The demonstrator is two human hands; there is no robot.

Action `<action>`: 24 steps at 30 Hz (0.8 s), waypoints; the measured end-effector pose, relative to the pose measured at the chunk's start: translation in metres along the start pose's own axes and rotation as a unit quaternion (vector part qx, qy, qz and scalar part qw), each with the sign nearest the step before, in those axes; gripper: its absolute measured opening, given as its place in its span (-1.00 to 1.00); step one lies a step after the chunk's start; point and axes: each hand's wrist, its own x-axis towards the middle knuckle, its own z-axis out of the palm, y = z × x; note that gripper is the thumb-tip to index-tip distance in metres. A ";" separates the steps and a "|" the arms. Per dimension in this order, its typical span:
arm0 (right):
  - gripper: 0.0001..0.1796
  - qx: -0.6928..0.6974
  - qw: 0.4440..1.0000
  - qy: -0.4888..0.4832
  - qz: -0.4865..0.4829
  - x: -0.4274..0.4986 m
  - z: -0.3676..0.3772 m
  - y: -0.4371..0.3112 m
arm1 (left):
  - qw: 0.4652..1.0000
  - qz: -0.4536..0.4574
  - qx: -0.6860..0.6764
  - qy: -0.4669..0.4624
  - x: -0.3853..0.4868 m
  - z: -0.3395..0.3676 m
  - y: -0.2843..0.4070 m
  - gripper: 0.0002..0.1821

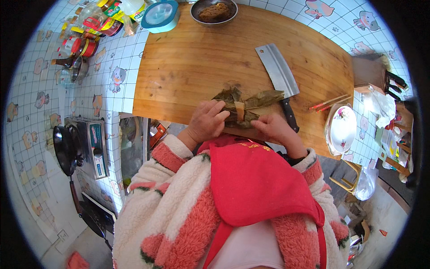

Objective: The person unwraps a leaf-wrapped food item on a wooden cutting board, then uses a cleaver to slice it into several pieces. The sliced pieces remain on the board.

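Dark green-brown leaves (265, 100) lie spread and partly folded on the wooden tabletop (188, 64), close to its front edge. A pale tan strip (239, 111), possibly food, rests across the middle of them. From the left, my left hand (209, 121) grips the edge of the leaves with bent fingers. My right hand (277, 130) pinches their near right edge between thumb and fingers. Just beyond that hand lies a cleaver (277, 69), its black handle pointing towards me. The underside of the leaves is hidden.
At the back sit a pan of brown food (215, 13) and a lidded teal container (160, 16). Chopsticks (331, 103), a white floral plate (343, 129) and a knife block (369, 72) are on the right. Bottles (100, 22) stand back left.
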 end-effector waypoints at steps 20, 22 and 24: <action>-0.84 -0.294 0.901 0.135 -0.289 0.099 -0.012 -0.026 | 0.993 -0.073 -0.002 0.097 -0.028 0.001 -0.005 -0.49; -0.86 -0.306 0.903 0.134 -0.270 0.097 -0.016 -0.027 | 0.991 -0.084 0.003 0.105 -0.027 0.002 -0.008 -0.49; -0.86 -0.318 0.901 0.128 -0.265 0.096 -0.017 -0.027 | 0.990 -0.088 -0.002 0.107 -0.024 0.002 -0.011 -0.49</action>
